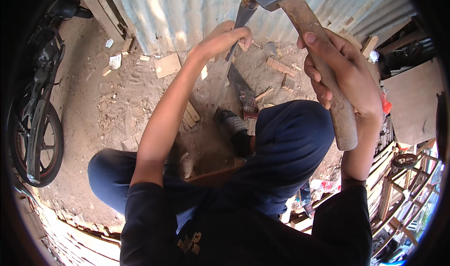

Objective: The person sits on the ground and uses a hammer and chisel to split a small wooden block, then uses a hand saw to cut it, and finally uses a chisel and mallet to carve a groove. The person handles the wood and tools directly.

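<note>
My right hand [335, 71] is wrapped around the thick, worn wooden handle of a hatchet [307, 19], held up on the right. Its dark metal head reaches the top edge of the picture, where part of it is cut off. My left hand [225, 41], arm stretched forward, closes around the upper part of a long flat metal blade [219, 76]. That blade slants down toward my foot, and its lower part looks pale and smeared. Near the hatchet head, the blade's upper end meets a brownish wooden piece. A dark, flat tapered piece [241, 85] shows on the ground just beyond my foot.
Corrugated metal sheeting [187, 12] stands in front. Wood offcuts [168, 65] and a row of small blocks [281, 66] lie on the dirt floor. A motorcycle [40, 120] is at the left. To the right are a leaning board [415, 102] and a wooden frame [405, 186].
</note>
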`<action>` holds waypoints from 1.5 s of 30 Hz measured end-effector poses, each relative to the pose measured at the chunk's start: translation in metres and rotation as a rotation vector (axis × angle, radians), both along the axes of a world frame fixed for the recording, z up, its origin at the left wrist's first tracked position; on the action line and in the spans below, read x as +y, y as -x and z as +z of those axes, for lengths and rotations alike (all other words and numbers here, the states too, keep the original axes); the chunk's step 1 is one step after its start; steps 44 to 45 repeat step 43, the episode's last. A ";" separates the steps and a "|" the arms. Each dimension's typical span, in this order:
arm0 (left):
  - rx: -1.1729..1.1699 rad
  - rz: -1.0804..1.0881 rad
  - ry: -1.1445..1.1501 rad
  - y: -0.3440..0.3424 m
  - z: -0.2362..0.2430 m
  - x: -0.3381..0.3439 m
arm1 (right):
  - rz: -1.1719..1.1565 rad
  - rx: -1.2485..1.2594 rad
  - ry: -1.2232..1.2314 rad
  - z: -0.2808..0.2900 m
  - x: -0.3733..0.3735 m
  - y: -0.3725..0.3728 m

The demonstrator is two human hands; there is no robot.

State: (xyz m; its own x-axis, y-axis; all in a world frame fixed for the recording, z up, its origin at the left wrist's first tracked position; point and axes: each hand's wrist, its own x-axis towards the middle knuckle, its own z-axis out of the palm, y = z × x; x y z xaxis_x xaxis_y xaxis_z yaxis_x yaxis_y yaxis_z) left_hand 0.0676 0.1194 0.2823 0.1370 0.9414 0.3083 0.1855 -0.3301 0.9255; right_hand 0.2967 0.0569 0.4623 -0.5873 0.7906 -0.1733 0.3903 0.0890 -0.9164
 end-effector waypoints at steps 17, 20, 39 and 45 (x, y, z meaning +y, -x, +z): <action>0.276 0.538 -0.025 -0.026 0.006 -0.030 | -0.067 0.199 -0.064 -0.029 -0.004 0.008; 0.304 0.242 -0.043 0.000 0.005 -0.042 | -0.084 0.197 -0.030 -0.032 -0.002 0.000; 0.655 0.659 -0.407 -0.013 -0.002 -0.036 | -0.144 0.244 -0.014 -0.040 0.008 -0.002; 0.261 0.501 -0.349 -0.009 0.000 -0.029 | -0.111 0.230 -0.006 -0.039 0.009 0.002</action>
